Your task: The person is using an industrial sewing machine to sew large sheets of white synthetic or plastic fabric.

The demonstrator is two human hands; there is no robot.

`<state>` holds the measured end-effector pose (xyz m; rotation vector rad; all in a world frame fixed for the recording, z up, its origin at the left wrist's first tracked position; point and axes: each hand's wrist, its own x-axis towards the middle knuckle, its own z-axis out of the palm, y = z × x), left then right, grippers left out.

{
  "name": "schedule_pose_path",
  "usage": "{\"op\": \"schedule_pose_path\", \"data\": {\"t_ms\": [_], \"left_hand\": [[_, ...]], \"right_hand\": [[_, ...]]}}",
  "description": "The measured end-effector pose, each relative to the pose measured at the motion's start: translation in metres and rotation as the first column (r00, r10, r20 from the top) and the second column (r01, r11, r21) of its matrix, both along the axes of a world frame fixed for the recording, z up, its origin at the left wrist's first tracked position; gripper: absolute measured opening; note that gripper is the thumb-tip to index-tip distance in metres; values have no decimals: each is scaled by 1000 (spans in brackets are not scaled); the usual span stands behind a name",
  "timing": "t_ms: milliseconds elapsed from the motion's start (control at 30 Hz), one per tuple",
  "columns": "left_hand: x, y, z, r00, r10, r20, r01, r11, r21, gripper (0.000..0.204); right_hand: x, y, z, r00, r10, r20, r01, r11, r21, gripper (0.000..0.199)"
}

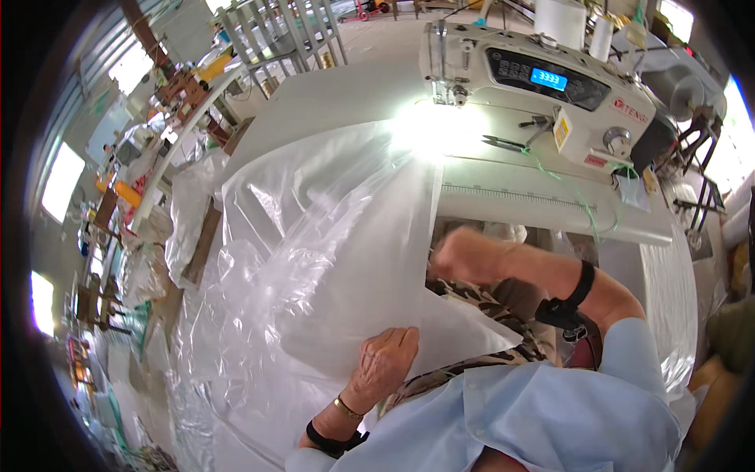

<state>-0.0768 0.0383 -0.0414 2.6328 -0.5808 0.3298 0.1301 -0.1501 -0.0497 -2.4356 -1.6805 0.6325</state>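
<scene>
A large translucent white plastic sheet [358, 275] spreads from under the lit needle area of the sewing machine [543, 86] down over my lap. My left hand [385, 362], with a wristwatch and black strap behind it, is closed with its fingers curled on the sheet's near part. Beside the sheet's right edge, in front of the table, is my right hand [468, 256]. Motion blurs its fingers, so I cannot make out whether it holds anything. Glare from the machine's lamp hides the needle and presser foot.
Dark thread snips [505, 144] lie on the machine table [543, 177], with loose green thread [562, 179] trailing over its front edge. Thread cones [560, 23] stand behind the machine. A grey slatted chair [283, 39] is beyond the table. More clear plastic [208, 330] hangs at the left.
</scene>
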Motion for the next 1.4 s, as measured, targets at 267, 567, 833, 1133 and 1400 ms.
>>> {"op": "schedule_pose_path", "data": {"t_ms": [267, 567, 833, 1133, 1400], "left_hand": [[-11, -14, -7, 989, 127, -80, -146, 943, -299, 18], [-4, -25, -18, 981, 158, -114, -188, 918, -348, 38], [45, -10, -22, 985, 151, -79, -165, 964, -207, 32], [136, -10, 3, 994, 105, 21, -98, 973, -209, 17], [217, -29, 22, 997, 68, 48, -64, 994, -91, 18]], "right_hand": [[93, -12, 17, 757, -535, 375, 135, 689, 712, 24], [113, -10, 8, 748, -589, 306, 295, 707, 643, 41], [114, -9, 17, 747, -617, 249, 460, 749, 478, 54], [116, -8, 12, 754, -624, 206, 466, 728, 503, 62], [118, -12, 13, 785, -605, 132, 476, 726, 496, 51]]}}
